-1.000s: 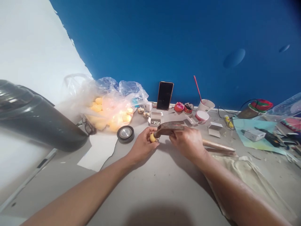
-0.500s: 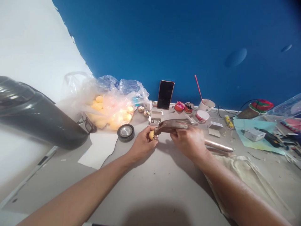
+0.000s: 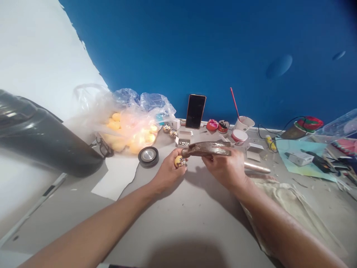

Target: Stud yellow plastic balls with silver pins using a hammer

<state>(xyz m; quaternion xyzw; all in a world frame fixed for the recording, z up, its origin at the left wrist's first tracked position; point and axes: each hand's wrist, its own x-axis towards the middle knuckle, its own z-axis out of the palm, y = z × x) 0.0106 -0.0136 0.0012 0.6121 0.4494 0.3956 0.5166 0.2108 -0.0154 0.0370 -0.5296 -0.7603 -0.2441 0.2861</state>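
Observation:
My left hand (image 3: 166,172) rests on the grey table and pinches a small yellow ball (image 3: 179,161) that has shiny studs on its near side. My right hand (image 3: 226,168) grips a rusty hammer just behind its head (image 3: 206,148); the wooden handle (image 3: 256,168) sticks out to the right. The hammer's head hovers a little above the ball, its face pointing left. Both hands are closed.
A clear plastic bag of yellow balls (image 3: 125,124) lies at back left beside a tape roll (image 3: 148,155). Small boxes of studs (image 3: 182,142), a phone (image 3: 195,111), a cup (image 3: 244,123) and clutter line the blue wall. A dark curved object (image 3: 41,137) lies left; a cloth (image 3: 290,208) right.
The hammer head has lifted slightly off the ball and levelled out. My left hand has turned the ball a little, showing its studs.

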